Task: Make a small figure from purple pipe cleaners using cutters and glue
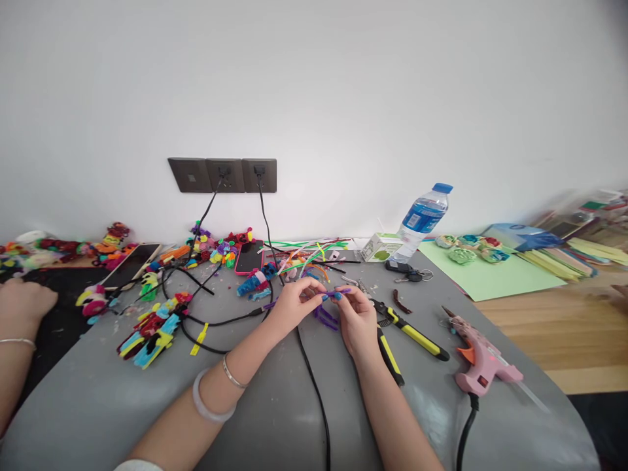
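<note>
Both my hands meet over the middle of the grey table, pinching a purple pipe cleaner [331, 294]. My left hand [300, 302] grips its left part between thumb and fingers. On the other side, my right hand [357, 315] holds the right end, thumb against fingertips. More purple pipe cleaner pieces [326, 318] show just below and behind the fingers; whether they join the held one I cannot tell. Close to my right hand lie pliers with yellow and black handles [417, 337], their jaws partly behind the hand. Loose coloured pipe cleaners [314, 252] spread behind my hands.
A pink glue gun [483, 366] lies at right, its cord running forward. Behind are a water bottle [422, 219], a drink carton [381, 247] and keys [413, 275]. Black cables [310, 373] cross the table. Pipe-cleaner figures [152, 333] lie left, near another person's hand [27, 301].
</note>
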`<state>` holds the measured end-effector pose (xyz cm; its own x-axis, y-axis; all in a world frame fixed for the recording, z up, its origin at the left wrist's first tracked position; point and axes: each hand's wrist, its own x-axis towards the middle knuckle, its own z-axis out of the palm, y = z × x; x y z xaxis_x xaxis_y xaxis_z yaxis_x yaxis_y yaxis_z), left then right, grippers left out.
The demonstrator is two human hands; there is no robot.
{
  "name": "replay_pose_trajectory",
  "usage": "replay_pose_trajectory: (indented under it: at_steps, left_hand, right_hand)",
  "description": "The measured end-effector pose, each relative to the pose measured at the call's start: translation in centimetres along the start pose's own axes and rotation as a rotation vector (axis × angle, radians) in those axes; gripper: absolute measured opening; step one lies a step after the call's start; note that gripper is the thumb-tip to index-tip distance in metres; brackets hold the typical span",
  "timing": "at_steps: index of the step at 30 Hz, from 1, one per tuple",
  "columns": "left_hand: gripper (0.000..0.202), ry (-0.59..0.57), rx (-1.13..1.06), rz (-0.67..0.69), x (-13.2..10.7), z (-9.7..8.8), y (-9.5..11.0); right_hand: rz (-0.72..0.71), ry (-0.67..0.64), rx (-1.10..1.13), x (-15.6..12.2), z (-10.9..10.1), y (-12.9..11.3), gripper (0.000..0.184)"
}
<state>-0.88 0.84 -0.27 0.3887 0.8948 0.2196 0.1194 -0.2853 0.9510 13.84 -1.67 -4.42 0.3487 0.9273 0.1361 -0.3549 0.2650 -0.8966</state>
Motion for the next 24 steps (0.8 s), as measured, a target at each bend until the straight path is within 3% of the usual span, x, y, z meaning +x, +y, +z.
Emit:
replay_pose_trajectory:
  at_steps: [4,16,21,24]
  left_hand:
    - [0.012,-0.044,-0.079,-0.040,0.2,-0.1,-0.4]
    - [0.015,-0.034,0.052,-0.062,0.4,-0.5,-0.5]
    - [0.014,0.018,0.052,-0.074,0.4,-0.8,-0.2]
    - [0.012,0.043,0.043,-0.079,0.5,-0.7,-0.2]
  right_hand:
    - [-0.005,0.001,-0.047,-0.1,0.1,-0.2,0.028]
    - [0.005,0.020,-0.115,-0.4,0.0,-0.7,0.032]
    - [0.133,0.101,0.011,-3.0,-0.9,-4.7,0.045]
    - [0.023,0.117,-0.187,-4.5,-3.4,-8.5,0.043]
